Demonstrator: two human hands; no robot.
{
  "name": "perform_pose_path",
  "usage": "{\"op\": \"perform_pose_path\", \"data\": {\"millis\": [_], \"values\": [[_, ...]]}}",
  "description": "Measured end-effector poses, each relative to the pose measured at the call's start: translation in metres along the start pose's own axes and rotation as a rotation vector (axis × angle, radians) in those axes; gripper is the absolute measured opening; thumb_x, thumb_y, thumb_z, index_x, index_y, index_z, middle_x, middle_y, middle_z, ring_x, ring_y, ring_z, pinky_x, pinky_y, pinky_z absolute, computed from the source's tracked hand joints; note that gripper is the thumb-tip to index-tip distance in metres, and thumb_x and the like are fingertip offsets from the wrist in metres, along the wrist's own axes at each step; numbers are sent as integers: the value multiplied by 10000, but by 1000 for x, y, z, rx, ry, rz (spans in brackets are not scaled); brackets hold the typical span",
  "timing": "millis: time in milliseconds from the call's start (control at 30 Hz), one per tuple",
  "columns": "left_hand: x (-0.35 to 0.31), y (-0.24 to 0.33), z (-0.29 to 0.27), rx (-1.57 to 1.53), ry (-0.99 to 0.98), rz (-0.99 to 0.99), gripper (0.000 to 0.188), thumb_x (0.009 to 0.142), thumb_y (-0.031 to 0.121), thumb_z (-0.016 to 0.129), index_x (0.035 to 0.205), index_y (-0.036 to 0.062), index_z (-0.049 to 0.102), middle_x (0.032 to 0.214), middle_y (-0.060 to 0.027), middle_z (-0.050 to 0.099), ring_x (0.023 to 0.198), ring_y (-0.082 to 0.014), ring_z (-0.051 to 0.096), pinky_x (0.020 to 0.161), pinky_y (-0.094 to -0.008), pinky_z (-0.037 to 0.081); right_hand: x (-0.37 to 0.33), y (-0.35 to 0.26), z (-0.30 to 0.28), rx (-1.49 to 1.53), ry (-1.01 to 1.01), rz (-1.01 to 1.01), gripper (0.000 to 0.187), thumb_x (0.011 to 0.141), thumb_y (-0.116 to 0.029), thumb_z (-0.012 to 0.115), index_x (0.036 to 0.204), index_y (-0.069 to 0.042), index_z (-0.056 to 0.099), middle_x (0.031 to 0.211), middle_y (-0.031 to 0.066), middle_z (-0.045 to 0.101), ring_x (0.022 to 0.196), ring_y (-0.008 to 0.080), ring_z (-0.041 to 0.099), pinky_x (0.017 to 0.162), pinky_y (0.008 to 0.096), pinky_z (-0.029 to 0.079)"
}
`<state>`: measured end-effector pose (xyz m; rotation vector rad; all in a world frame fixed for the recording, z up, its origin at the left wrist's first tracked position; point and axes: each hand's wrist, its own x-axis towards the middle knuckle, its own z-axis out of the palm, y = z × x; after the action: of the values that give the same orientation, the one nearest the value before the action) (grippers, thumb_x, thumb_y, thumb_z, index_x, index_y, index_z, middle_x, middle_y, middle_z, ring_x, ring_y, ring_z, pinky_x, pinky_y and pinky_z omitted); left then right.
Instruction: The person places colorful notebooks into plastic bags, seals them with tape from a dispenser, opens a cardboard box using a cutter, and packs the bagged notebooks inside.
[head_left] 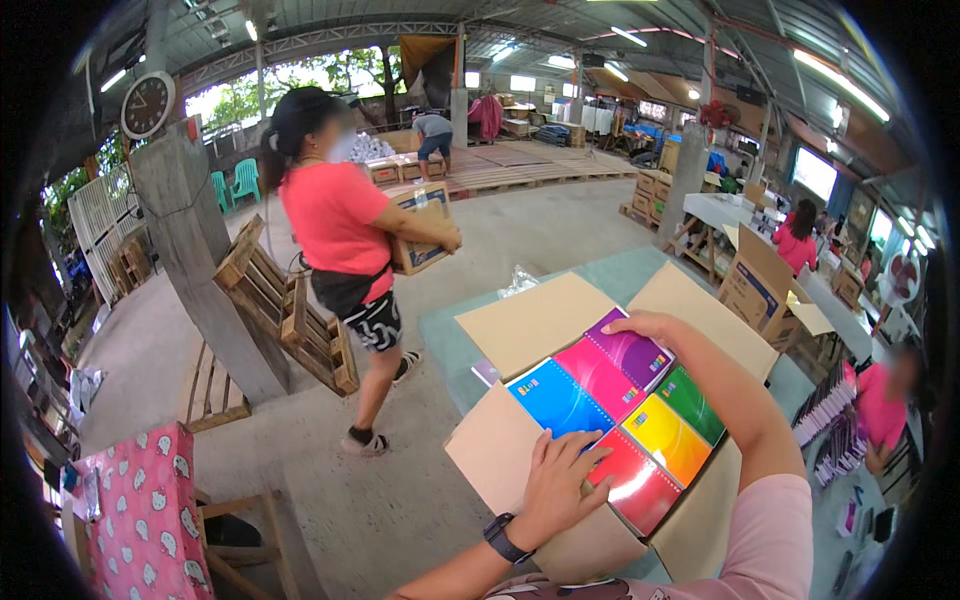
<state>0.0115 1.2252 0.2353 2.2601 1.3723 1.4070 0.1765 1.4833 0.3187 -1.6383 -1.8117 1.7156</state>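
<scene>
In front of me an open cardboard carton (530, 312), its flaps folded outward, is packed with notebooks in two rows. The covers are a blue notebook (558, 398), a pink notebook (600, 378), a purple notebook (632, 352), a red notebook (636, 485), a yellow notebook (668, 438) and a green notebook (690, 405). My left hand (565, 485), a dark watch at its wrist, lies open with spread fingers over the near edges of the blue and red ones. At the far end, my right hand (642, 325) grips the purple notebook's edge; some fingertips are hidden.
The carton stands on a greenish table (450, 345). To the left, a person in a pink shirt (335, 220) carries a closed box (422, 225). Wooden pallets (285, 305) lean on a concrete pillar (185, 230). Another carton (750, 290) and notebook stacks (835, 425) are at right.
</scene>
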Motion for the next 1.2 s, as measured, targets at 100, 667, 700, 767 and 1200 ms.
{"op": "perform_pose_path", "data": {"millis": [100, 667, 700, 767, 1200], "values": [[0, 0, 1, 1, 16, -9, 328, 751, 299, 613, 1040, 146, 595, 1162, -50, 523, 1111, -227, 445, 1009, -458, 180, 1, -2, -4, -43, -26, -25, 473, 772, -328, 645, 1104, -9, 535, 964, 122, 634, 790, 199, 637, 720, 340, 524], [1, -2, 3, -23, 23, -4, 345, 738, 306, 618, 1043, 144, 594, 1171, -45, 522, 1102, -234, 452, 999, -465, 192, 1, 5, -19, 69, -124, -28, 496, 791, -324, 635, 1152, -12, 498, 1046, 133, 608, 853, 210, 630, 777, 353, 510], [0, -2, 4, -21, 23, -5, 346, 737, 307, 619, 1042, 145, 595, 1170, -45, 522, 1103, -235, 452, 999, -464, 192, 0, 9, -20, 127, -136, -15, 505, 788, -333, 639, 1151, -12, 499, 1046, 133, 609, 852, 210, 632, 769, 356, 514], [-1, -3, 4, -18, 20, -7, 348, 734, 308, 620, 1041, 147, 596, 1169, -44, 523, 1104, -235, 451, 998, -462, 192, -2, 14, -20, 202, -155, 3, 512, 782, -344, 646, 1147, -13, 503, 1042, 133, 613, 845, 208, 635, 757, 358, 520], [0, -2, 4, -24, 15, -13, 342, 734, 310, 620, 1035, 147, 599, 1164, -41, 527, 1109, -231, 451, 1005, -451, 181, -4, 27, -20, 267, -161, 78, 459, 755, -333, 669, 1076, -25, 557, 963, 124, 639, 767, 195, 645, 710, 339, 532]]}}
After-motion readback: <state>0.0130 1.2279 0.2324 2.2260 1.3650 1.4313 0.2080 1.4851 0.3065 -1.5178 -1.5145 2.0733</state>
